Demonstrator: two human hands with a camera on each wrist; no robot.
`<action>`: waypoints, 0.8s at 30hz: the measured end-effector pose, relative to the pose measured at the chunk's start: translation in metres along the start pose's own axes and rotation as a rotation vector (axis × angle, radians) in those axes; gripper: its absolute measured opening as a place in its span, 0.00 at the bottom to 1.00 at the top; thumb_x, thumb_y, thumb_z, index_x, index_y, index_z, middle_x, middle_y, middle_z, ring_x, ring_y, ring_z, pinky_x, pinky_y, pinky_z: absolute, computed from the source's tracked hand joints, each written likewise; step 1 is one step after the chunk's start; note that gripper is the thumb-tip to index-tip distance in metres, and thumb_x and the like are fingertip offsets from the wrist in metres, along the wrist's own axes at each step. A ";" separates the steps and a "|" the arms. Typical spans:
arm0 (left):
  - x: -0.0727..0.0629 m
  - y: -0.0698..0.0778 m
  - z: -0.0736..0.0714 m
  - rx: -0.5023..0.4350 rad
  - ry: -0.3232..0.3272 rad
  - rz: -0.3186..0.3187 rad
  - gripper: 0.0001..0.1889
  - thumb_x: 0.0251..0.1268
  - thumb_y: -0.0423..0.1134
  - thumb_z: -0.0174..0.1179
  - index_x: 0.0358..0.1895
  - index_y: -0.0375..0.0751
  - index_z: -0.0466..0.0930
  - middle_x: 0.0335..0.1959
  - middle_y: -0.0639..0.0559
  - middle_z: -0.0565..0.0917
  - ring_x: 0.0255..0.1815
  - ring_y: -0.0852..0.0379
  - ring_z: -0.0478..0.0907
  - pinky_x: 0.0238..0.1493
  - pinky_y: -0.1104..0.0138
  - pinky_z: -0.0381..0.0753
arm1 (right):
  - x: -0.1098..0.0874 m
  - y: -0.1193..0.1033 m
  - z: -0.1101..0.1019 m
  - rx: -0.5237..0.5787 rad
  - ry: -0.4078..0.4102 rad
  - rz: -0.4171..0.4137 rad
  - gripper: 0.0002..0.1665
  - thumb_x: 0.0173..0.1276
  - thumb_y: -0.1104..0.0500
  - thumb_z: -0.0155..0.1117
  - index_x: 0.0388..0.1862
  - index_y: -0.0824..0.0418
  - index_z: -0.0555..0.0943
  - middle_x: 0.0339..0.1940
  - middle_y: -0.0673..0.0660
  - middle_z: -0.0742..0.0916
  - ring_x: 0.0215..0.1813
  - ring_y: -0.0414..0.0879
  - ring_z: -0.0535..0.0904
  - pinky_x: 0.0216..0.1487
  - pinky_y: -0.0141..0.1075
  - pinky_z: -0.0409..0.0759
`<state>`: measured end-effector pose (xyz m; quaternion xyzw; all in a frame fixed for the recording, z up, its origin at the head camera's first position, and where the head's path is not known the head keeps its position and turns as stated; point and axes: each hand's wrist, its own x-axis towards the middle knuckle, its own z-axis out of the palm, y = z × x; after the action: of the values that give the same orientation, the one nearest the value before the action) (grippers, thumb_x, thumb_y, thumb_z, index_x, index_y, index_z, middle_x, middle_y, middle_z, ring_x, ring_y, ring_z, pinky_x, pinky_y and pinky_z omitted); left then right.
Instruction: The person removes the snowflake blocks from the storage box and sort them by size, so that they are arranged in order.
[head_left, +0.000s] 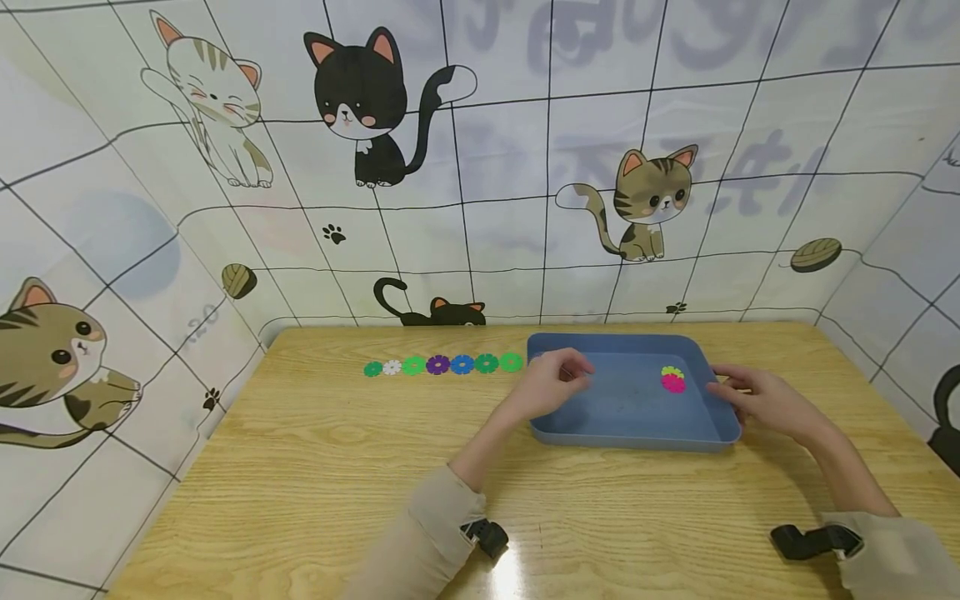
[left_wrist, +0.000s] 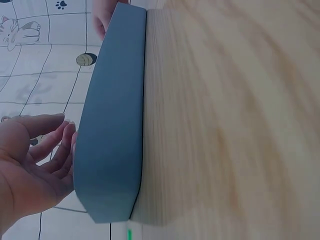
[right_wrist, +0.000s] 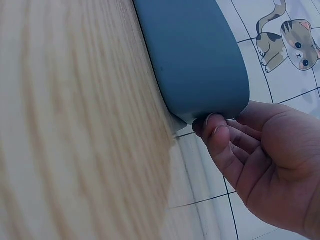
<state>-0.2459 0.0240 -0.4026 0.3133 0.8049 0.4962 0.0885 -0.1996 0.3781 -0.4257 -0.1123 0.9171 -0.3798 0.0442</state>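
A blue tray (head_left: 630, 440) sits on the table. My right hand (head_left: 768, 400) holds its right wall; in the right wrist view the fingers (right_wrist: 220, 142) curl against the outside of that wall. Over the tray's left side is my left hand (head_left: 551, 385), fingers loosely bent, with thumb and fingertips apart and nothing visible between them in the left wrist view. Inside the tray, toward the right, a pink notched plastic disc (head_left: 673, 383) overlaps a yellow one (head_left: 671, 371).
Left of the tray, several notched discs lie in a row across the wooden table (head_left: 337, 467), from a green disc (head_left: 372, 368) through a purple one (head_left: 438, 364) to a light green disc (head_left: 512, 362) beside the tray. A cat-patterned wall covering (head_left: 510, 233) rises behind the table.
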 end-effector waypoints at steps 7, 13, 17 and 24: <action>0.017 0.004 0.024 -0.011 -0.032 -0.048 0.10 0.71 0.34 0.62 0.50 0.35 0.83 0.35 0.55 0.83 0.35 0.66 0.78 0.37 0.74 0.76 | -0.001 -0.001 0.000 -0.010 0.003 0.002 0.33 0.81 0.54 0.55 0.71 0.78 0.65 0.32 0.58 0.81 0.23 0.45 0.75 0.25 0.36 0.74; 0.030 0.006 0.043 -0.013 -0.057 -0.070 0.10 0.70 0.33 0.63 0.51 0.35 0.83 0.35 0.56 0.82 0.34 0.66 0.77 0.34 0.74 0.76 | -0.001 -0.002 -0.001 -0.001 0.002 0.008 0.33 0.81 0.54 0.55 0.71 0.79 0.64 0.31 0.58 0.81 0.23 0.45 0.75 0.25 0.36 0.74; 0.040 0.005 0.056 0.009 -0.054 -0.079 0.10 0.70 0.33 0.63 0.51 0.37 0.84 0.35 0.58 0.81 0.34 0.67 0.76 0.34 0.74 0.75 | -0.001 -0.001 -0.001 0.002 0.004 0.005 0.33 0.81 0.54 0.55 0.71 0.78 0.65 0.31 0.58 0.81 0.23 0.45 0.75 0.25 0.37 0.74; 0.055 0.004 0.077 0.058 -0.044 -0.081 0.11 0.68 0.32 0.64 0.51 0.38 0.84 0.35 0.59 0.82 0.34 0.68 0.76 0.33 0.76 0.74 | 0.000 0.000 0.000 0.015 0.003 0.010 0.33 0.81 0.55 0.55 0.71 0.78 0.65 0.31 0.57 0.82 0.23 0.45 0.75 0.25 0.37 0.76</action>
<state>-0.2528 0.1154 -0.4276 0.2939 0.8288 0.4616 0.1167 -0.1997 0.3776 -0.4260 -0.1068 0.9149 -0.3866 0.0454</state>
